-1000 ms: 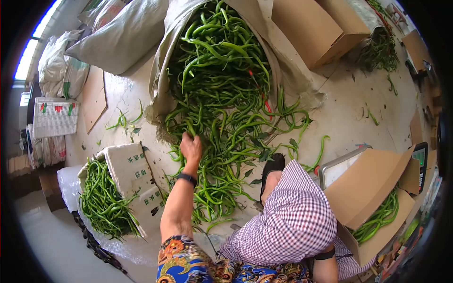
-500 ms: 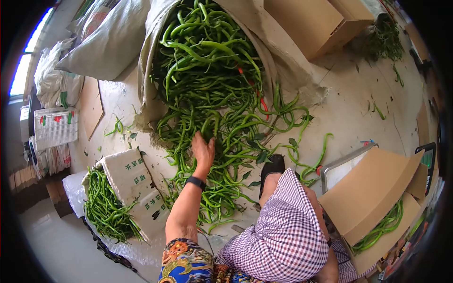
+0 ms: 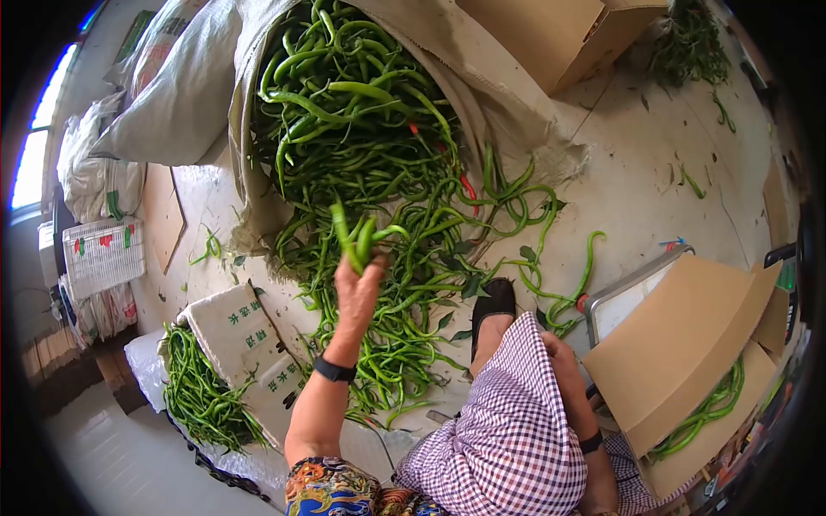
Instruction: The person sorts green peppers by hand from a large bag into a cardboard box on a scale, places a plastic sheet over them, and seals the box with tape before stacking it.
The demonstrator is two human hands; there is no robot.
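Observation:
Several green peppers (image 3: 354, 237) are gripped in my left hand (image 3: 357, 288), raised just above the loose pile. Behind it, a large woven sack (image 3: 249, 185) lies open with long green peppers (image 3: 344, 129) spilling from its mouth onto the floor, a few red ones among them. My right hand (image 3: 557, 354) rests at the edge of the checkered cloth (image 3: 508, 421) over my knee; its fingers are partly hidden by the cloth, and no pepper shows in it.
At the lower left stands a white box (image 3: 228, 322) of green peppers. A cardboard box (image 3: 680, 344) with peppers inside is at the right, beside a metal-edged tray (image 3: 632, 297). Another carton (image 3: 533, 34) stands at the top, and a white basket (image 3: 103, 254) at the left.
My left hand has closed on several peppers and lifted them off the pile, shifting slightly left. My right hand now shows more at the cloth's edge. The view has shifted a little.

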